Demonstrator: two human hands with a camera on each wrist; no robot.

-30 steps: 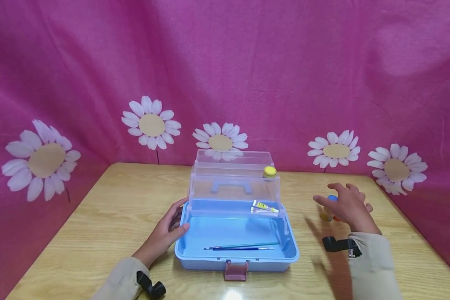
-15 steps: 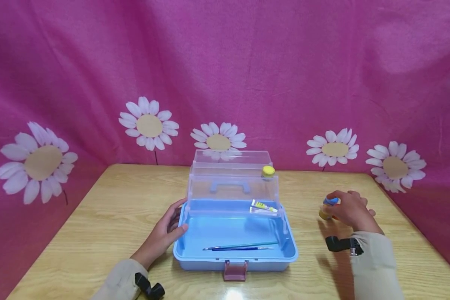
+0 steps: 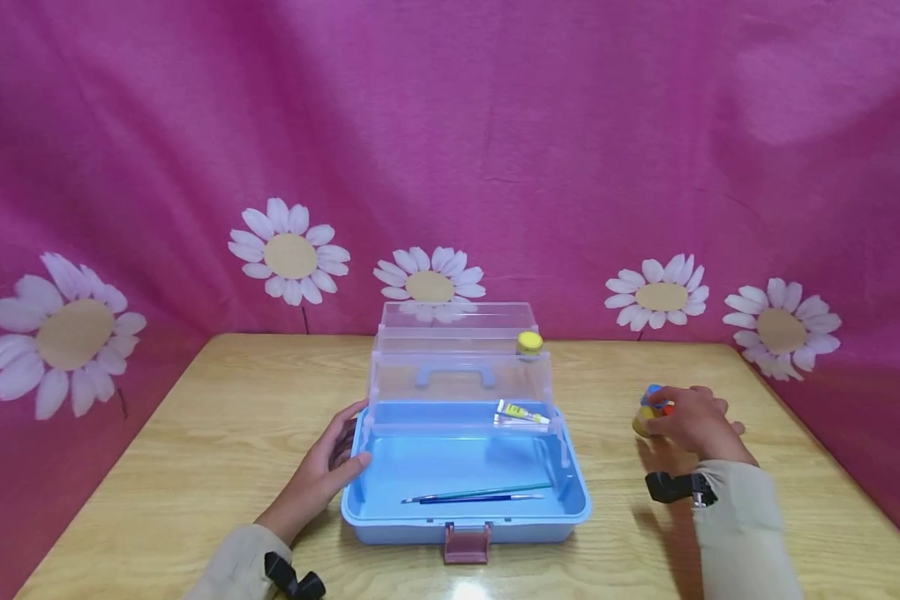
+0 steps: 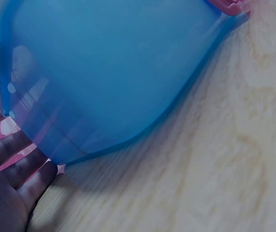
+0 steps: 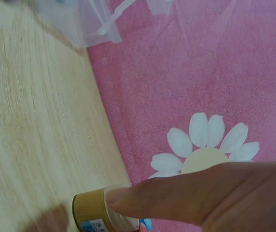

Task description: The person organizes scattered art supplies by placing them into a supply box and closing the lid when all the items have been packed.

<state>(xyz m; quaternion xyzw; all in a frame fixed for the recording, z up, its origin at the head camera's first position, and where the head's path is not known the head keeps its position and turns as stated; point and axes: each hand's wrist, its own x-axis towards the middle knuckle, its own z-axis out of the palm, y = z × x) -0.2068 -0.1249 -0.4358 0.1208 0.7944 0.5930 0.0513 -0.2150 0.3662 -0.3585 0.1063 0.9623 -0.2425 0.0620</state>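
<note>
My left hand (image 3: pixel 322 467) grips the left wall of a light blue storage box (image 3: pixel 465 535), thumb over the rim and fingers along the outside. In the left wrist view, the fingers (image 4: pixel 24 166) lie against the box wall (image 4: pixel 152 123). At the right, my right hand (image 3: pixel 697 422) pinches a small paint jar (image 3: pixel 642 423) with a gold-yellow lower part. The right wrist view shows the thumb (image 5: pixel 143 200) pressed on the jar (image 5: pixel 90 208), with its label at the lower edge. Blue (image 3: pixel 652 395) and red pieces show beside it, partly hidden by the fingers.
Clear trays (image 3: pixel 457 383) stand raised over the box, bearing a yellow-lidded jar (image 3: pixel 529 343) and a paint tube (image 3: pixel 521 412). Two paintbrushes (image 3: pixel 480 493) lie in the box; a pink latch (image 3: pixel 467 546) hangs in front. A pink daisy-print curtain (image 3: pixel 450 150) borders the wooden table (image 3: pixel 195 467).
My right hand has come down from above the small jar, its fingers closing round it. The left hand keeps its grip on the box. The whole view has shifted slightly.
</note>
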